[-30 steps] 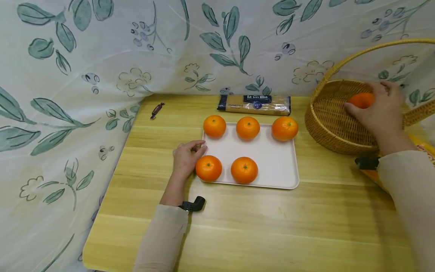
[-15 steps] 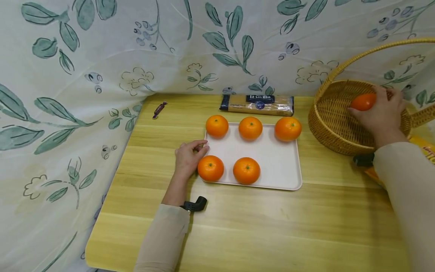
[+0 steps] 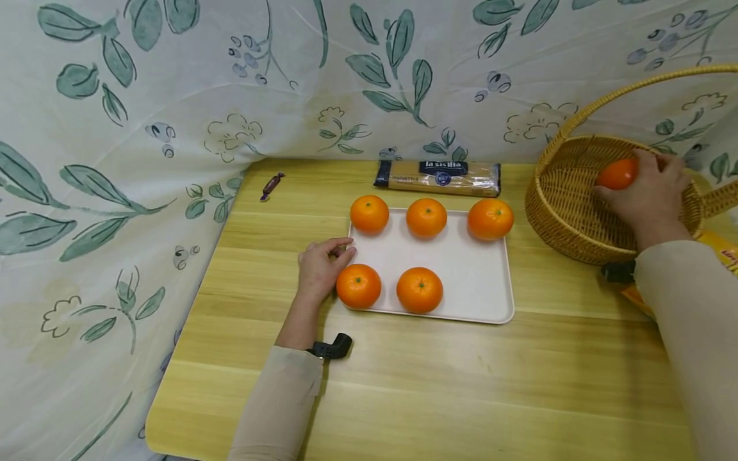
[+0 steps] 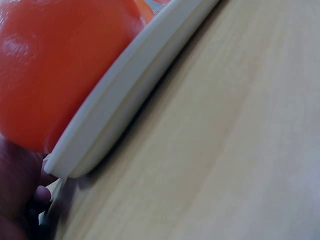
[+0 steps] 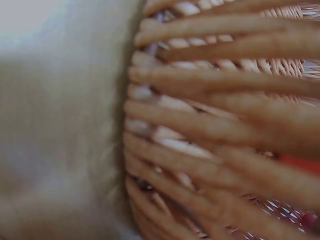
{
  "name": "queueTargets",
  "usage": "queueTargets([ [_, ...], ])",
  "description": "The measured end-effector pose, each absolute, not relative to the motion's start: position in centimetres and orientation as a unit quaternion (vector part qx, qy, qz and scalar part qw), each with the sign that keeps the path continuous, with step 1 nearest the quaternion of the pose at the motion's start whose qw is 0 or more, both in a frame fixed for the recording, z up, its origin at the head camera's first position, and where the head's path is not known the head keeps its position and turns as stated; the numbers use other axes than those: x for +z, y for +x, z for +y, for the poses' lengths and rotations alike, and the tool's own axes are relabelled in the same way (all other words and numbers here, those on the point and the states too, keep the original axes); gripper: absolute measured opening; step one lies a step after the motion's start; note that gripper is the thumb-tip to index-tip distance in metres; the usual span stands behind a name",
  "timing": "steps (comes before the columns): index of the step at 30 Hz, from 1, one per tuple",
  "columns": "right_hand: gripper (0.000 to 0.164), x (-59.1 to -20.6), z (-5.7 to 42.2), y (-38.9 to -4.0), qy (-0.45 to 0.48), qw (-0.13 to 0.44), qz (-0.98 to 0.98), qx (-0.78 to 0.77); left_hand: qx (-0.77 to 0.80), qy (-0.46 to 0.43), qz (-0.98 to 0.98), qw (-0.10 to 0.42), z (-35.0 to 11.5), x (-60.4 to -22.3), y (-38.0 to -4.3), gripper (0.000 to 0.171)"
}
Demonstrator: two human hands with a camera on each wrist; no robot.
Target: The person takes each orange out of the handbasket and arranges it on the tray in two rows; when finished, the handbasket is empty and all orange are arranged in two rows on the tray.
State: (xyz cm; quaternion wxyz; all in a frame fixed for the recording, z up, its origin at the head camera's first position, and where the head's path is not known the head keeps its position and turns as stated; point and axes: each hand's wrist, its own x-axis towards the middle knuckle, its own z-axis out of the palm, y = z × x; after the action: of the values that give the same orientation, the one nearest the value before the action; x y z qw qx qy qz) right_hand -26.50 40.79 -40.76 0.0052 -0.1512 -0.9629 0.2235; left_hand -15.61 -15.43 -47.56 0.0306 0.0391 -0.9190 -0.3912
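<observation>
My right hand [image 3: 656, 195] is inside the wicker basket [image 3: 542, 221], gripping a round, smooth orange-red fruit [image 3: 617, 174]. The palm hides the fruit's right side. In the right wrist view, woven strands cover most of the picture, and a red patch of fruit [image 5: 300, 164] shows through. My left hand [image 3: 319, 269] rests at the left edge of the white tray [image 3: 473, 282], thumb and forefinger tips right at the rim. Several oranges [image 3: 419, 290] sit on the tray in two rows; one orange [image 4: 60, 65] looms beside the left fingers in the left wrist view.
Behind the tray lies a packet of spaghetti [image 3: 441, 178]. A wrapped candy [image 3: 272, 186] is at the back left. Under the right forearm, a yellow bag [image 3: 717, 250] shows partly. The basket handle [image 3: 611, 96] arches over the right hand. Patterned cloth [image 3: 259, 77] hangs behind the table.
The right hand has shifted slightly down inside the basket with the fruit still in its grip. The whole scene has drifted a little rightward in view. The left hand stays at the tray.
</observation>
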Motion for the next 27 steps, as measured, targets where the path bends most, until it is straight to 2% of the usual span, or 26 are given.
queueTargets([
  [27, 0.087, -40.91, 40.75, -26.48, -0.144, -0.005, -0.966, 0.213, -0.397, 0.043, -0.916, 0.030, -15.31, -47.36, -15.53, 0.028],
])
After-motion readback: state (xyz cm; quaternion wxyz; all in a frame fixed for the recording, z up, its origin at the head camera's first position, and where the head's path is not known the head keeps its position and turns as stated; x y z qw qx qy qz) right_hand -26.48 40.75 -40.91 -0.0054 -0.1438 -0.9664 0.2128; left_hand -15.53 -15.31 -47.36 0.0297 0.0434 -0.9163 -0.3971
